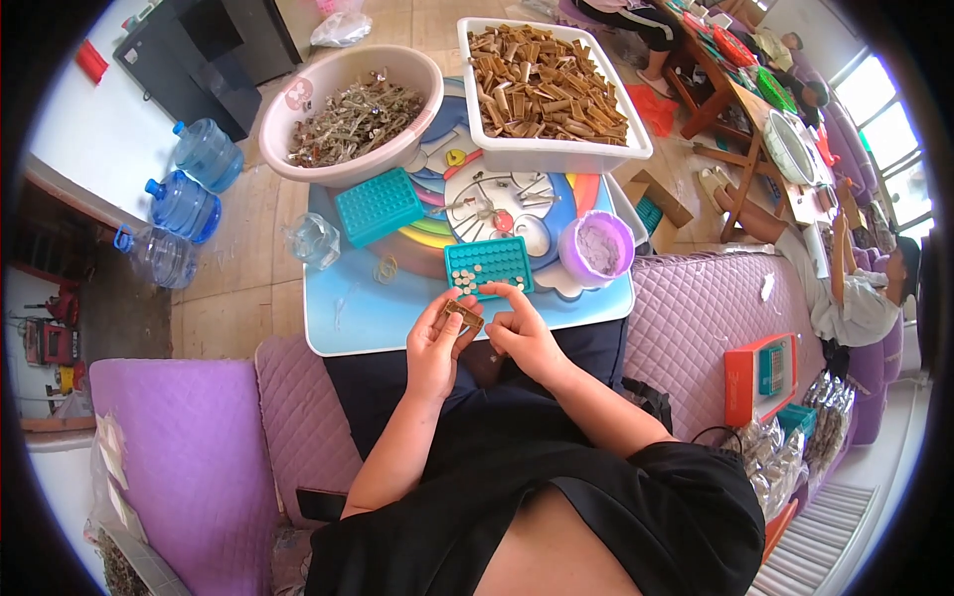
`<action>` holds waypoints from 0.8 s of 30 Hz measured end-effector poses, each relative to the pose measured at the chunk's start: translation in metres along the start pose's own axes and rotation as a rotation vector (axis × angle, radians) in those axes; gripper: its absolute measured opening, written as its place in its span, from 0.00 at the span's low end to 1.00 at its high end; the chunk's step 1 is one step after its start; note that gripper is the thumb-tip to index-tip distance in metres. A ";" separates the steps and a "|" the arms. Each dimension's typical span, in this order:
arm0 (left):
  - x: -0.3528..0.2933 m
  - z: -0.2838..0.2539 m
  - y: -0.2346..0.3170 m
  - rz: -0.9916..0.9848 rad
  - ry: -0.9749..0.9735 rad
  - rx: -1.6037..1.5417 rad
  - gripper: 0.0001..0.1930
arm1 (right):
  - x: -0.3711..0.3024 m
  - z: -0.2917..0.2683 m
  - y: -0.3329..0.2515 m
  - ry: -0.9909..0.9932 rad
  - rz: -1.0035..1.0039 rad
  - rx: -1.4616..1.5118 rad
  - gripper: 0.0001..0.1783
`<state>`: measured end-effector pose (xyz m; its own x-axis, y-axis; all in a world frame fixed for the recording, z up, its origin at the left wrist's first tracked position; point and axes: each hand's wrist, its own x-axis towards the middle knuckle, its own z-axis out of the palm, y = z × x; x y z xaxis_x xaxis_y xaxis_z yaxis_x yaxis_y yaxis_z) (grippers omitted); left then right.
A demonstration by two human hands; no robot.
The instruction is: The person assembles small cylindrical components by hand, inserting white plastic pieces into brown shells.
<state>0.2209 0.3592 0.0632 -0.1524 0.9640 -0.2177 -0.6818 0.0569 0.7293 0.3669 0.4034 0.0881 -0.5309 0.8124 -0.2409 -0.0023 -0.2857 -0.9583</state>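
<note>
A low blue table [343, 328] printed with a cartoon figure bears a white tub [566, 156] of brown pieces [547, 89] and a pink basin [348, 176] with a round emblem [298, 93], its detail too small to read. Nearer is a teal tray [504, 258]; the right hand [517, 333] stretches its forefinger to the tray's near edge, grip unclear, while the left hand [433, 346] pinches a brown trough-shaped piece [465, 319] just before small pale discs [465, 281] on the tray.
</note>
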 end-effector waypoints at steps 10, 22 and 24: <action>0.003 -0.010 -0.009 -0.085 0.040 -0.152 0.08 | 0.002 0.002 0.009 0.006 0.008 0.014 0.21; 0.002 -0.007 -0.006 -0.081 0.051 -0.161 0.08 | 0.003 0.004 0.016 -0.003 0.062 0.102 0.18; 0.002 -0.008 -0.005 -0.107 0.056 -0.200 0.08 | 0.003 0.005 0.016 -0.001 0.080 0.121 0.17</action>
<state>0.2178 0.3584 0.0539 -0.1072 0.9392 -0.3263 -0.8236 0.1000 0.5583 0.3616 0.3987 0.0733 -0.5341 0.7843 -0.3156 -0.0620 -0.4086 -0.9106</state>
